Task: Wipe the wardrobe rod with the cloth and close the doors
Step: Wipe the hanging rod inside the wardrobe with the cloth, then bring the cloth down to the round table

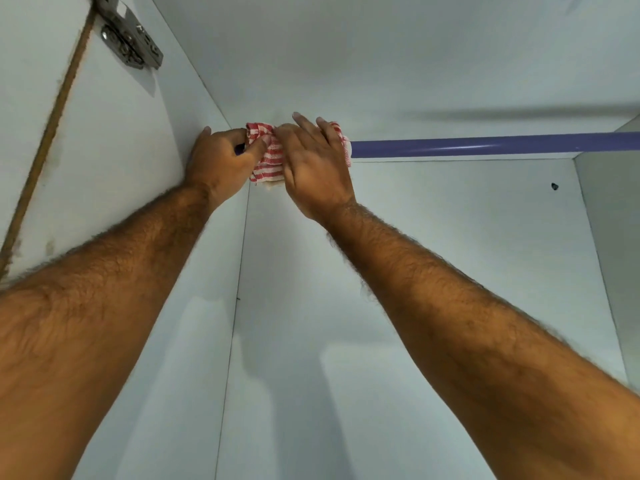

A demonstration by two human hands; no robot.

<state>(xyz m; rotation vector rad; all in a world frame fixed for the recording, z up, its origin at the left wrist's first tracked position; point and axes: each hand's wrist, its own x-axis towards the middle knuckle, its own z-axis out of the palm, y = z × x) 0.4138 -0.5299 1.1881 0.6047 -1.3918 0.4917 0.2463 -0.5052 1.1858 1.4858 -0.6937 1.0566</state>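
A purple wardrobe rod runs across the top of the white wardrobe from the left wall to the right wall. A red-and-white striped cloth is wrapped around the rod's left end. My left hand grips the rod and the cloth's left edge, close to the left wall. My right hand lies over the cloth on the rod with its fingers stretched out. Part of the cloth is hidden under both hands. No door is in view.
A metal hinge is fixed on the left side panel near the top. The white back wall has a small dark hole at the right. The right side panel meets the rod's far end.
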